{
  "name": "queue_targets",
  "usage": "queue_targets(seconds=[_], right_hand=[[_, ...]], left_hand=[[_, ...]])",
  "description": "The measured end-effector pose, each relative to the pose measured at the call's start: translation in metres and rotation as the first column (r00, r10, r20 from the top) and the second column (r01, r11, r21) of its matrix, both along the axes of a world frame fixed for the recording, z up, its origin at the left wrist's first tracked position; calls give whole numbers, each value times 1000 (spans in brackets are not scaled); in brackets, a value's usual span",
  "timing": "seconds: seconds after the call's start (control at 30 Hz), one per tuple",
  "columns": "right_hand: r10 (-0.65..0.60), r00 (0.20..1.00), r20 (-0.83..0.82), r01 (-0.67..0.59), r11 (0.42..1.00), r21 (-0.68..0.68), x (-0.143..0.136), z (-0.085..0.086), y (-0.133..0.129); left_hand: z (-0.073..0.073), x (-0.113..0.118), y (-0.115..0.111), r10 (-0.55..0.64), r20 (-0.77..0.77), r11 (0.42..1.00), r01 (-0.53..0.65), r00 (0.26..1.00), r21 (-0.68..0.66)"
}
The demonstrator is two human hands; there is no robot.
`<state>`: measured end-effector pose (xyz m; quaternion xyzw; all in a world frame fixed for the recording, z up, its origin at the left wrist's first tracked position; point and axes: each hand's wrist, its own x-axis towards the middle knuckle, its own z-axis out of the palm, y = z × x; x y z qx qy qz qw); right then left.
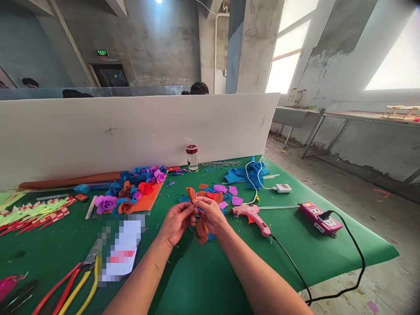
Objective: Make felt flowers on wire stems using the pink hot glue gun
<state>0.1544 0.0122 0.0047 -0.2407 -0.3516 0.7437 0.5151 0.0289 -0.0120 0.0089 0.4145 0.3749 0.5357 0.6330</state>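
Both hands meet over the middle of the green table. Between their fingertips stands a small rolled piece of orange-brown paper point(190, 193). My left hand point(177, 222) pinches its lower end from the left, and my right hand point(209, 213) pinches it from the right, the fingertips touching. Cut paper petals in purple point(219, 188), brown point(201, 228), blue and red lie around and beneath the hands. Just right of my right hand, a pink glue gun point(252, 215) rests on its side. Finished paper flowers point(126, 192) sit on an orange sheet to the left.
A glass jar point(192, 158) stands near a white partition point(138, 131). Rightward are a pink power strip point(320, 218), black cable, white charger point(282, 188) and blue paper point(251, 173). Leftward lie a phone point(123, 251), red- and yellow-handled tools point(85, 271) and folded strips point(36, 214). People's heads show beyond.
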Motion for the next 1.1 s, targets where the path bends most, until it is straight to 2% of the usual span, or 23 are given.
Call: queue_targets(seconds=[0.37, 0.7, 0.87, 1.1], right_hand=[[-40, 999, -1, 40, 999, 12, 0, -1, 0], [-178, 969, 169, 164, 982, 95, -4, -3, 2], [-211, 961, 178, 195, 975, 103, -5, 1, -2], [-158, 983, 96, 160, 987, -4, -6, 1, -2]], left_hand=[[-1, 2, 0, 32, 19, 999, -32, 999, -13], [-2, 0, 1, 85, 31, 996, -84, 996, -25], [-4, 0, 3, 104, 40, 994, -102, 994, -38], [-1, 1, 0, 96, 27, 995, -94, 995, -38]])
